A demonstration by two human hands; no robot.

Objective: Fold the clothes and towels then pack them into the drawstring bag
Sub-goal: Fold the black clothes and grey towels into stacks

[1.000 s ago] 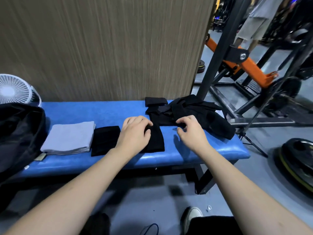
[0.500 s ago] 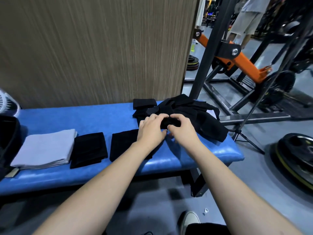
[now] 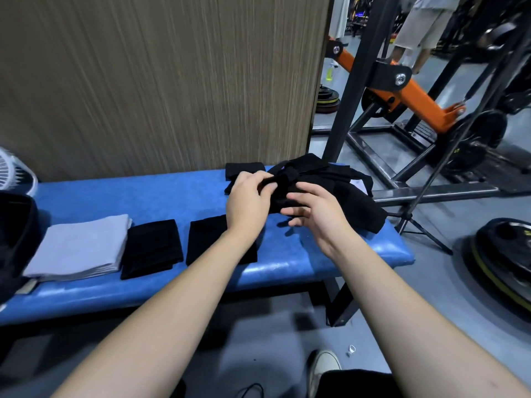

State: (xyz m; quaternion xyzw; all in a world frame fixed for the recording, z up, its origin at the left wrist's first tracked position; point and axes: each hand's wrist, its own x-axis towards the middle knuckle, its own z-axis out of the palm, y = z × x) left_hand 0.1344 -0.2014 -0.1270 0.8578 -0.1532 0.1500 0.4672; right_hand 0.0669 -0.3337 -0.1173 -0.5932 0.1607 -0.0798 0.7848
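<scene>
A heap of unfolded black clothes (image 3: 339,191) lies at the right end of the blue bench (image 3: 143,196). My left hand (image 3: 247,199) pinches a black piece at the heap's left edge. My right hand (image 3: 313,214) hovers just in front of the heap, fingers loosely curled and spread, holding nothing. On the bench to the left lie a folded grey towel (image 3: 80,248) and two folded black items (image 3: 152,248) (image 3: 207,237). The black drawstring bag (image 3: 14,234) sits at the far left, cut off by the frame.
A wooden panel wall (image 3: 172,81) stands behind the bench. A white fan (image 3: 14,170) is at the left. A black and orange gym frame (image 3: 402,93), a tripod leg and weight plates (image 3: 505,254) fill the floor on the right. A person's legs stand far back.
My left hand left the folded black item and moved right to the heap, taking hold of a black piece. My right hand came off the cloth and opened. The view shifted right.
</scene>
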